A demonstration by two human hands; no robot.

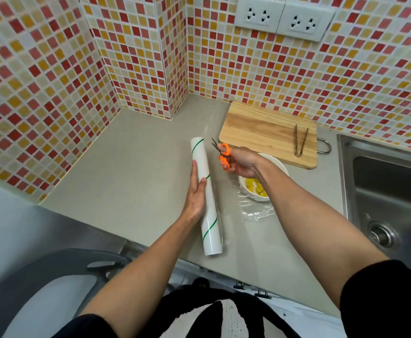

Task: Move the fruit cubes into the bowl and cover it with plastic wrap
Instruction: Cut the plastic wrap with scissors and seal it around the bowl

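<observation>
A white roll of plastic wrap [206,198] with green stripes lies lengthwise on the grey counter. My left hand [195,195] rests flat against its left side and grips it. A clear sheet of wrap [253,208] stretches from the roll to the right, over and around a white bowl [276,163]. Yellow fruit cubes [254,186] show inside the bowl, which my right forearm partly hides. My right hand [242,164] holds orange-handled scissors [222,154] just above the bowl, blades pointing away and to the left, near the roll's far end.
A wooden cutting board [260,130] lies behind the bowl with metal tongs [300,140] on its right part. A steel sink [389,191] fills the right side. Tiled walls close the counter at the back and left. A grey chair [60,272] stands low left.
</observation>
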